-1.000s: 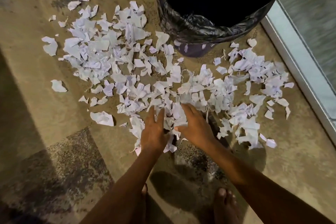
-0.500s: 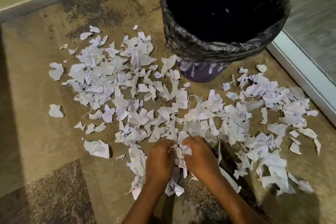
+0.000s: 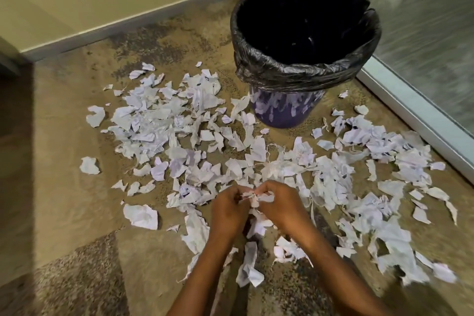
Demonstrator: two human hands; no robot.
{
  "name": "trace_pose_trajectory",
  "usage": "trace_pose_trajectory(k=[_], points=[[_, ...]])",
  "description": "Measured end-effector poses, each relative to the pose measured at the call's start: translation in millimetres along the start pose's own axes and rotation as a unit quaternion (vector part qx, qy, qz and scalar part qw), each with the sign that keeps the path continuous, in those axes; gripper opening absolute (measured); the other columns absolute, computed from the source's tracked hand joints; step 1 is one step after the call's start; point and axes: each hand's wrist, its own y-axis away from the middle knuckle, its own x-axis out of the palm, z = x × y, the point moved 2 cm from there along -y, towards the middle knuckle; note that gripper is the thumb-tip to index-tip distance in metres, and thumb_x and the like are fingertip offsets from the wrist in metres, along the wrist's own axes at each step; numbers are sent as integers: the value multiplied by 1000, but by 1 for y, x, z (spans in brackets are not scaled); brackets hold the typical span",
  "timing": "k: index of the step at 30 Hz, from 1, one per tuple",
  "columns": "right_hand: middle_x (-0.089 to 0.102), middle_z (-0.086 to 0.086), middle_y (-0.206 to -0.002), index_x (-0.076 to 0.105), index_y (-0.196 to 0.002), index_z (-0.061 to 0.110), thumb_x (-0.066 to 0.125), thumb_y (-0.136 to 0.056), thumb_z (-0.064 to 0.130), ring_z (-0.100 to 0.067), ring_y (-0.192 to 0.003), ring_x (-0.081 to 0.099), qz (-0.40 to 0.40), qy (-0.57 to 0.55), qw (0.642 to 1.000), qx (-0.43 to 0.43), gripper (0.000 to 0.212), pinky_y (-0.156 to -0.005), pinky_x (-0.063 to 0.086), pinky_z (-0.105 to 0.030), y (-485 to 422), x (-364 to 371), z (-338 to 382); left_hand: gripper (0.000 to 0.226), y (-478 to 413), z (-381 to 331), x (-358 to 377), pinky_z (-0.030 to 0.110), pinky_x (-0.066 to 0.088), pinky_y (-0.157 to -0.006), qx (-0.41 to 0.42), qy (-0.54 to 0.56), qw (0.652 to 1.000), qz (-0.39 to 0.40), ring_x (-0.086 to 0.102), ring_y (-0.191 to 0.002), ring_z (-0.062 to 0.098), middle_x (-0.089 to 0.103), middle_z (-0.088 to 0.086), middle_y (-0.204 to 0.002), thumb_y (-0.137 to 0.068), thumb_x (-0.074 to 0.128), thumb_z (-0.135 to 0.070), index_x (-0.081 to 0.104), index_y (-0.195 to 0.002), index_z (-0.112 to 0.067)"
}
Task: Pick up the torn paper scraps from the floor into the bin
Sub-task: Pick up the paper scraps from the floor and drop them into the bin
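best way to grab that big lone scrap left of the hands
Pinch the big scrap at its raised, crumpled right edge, coming from above and the right, where the left hand is nearest. It lies apart from the pile on bare floor, so nothing crowds it.

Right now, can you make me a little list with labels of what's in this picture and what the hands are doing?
place: speckled floor in a corner, by a wall
bin: purple bin, upright, lined with a black bag
paper scraps: white paper scraps scattered all over the floor in front of the bin
left hand: left hand closed on a bunch of scraps
right hand: right hand closed on the same bunch
in bin yet: cannot tell, inside too dark
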Motion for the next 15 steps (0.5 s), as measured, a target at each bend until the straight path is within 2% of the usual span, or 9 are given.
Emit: trace_pose_trajectory(k=[3,6,9,12,15], points=[[72,10,-105,74,-97,27,77,-92,9,-12,-64,77,-25,-43,999,-4,18,-63,65,-32,4,-16,15,19,2,-19,-7,30,62,-74,3,43,999,-10,75,-82,6,80,-14,-94,-95,71,-14,82,-100,-29],[75,7,-99,75,-92,26,81,-91,14,-16,-73,78,-42,-80,996,-28,13,-70,68,-44,8,-33,34,18,7,-43,-13,35,67,-72,5,111,994,-6,78,-79,9,82,-9,-93,-97,71,-14,83,-103,-27],[77,8,-92,77,-91,28,79,-92,17,-16,-79,78,-65,-89,993,-49,11,-75,68,-45,17,-56,62,15,12,-74,-24,41,68,-77,46,135,990,-18,79,-83,12,82,-10,-93,-97,74,-19,84,-106,-26],[78,2,-93,77,-94,25,77,-90,5,-19,-76,78,-83,-122,984,-104,20,-75,68,-50,32,-84,95,19,22,-115,-43,40,68,-76,87,173,981,-10,80,-86,18,82,-3,-95,-99,70,-11,82,-110,-20],[78,-3,-90,77,-94,21,77,-89,1,-20,-69,77,-101,-138,975,-144,20,-74,67,-52,41,-113,129,22,24,-161,-60,40,66,-69,135,170,976,-9,79,-77,21,81,-1,-86,-97,68,-7,82,-103,-23]])
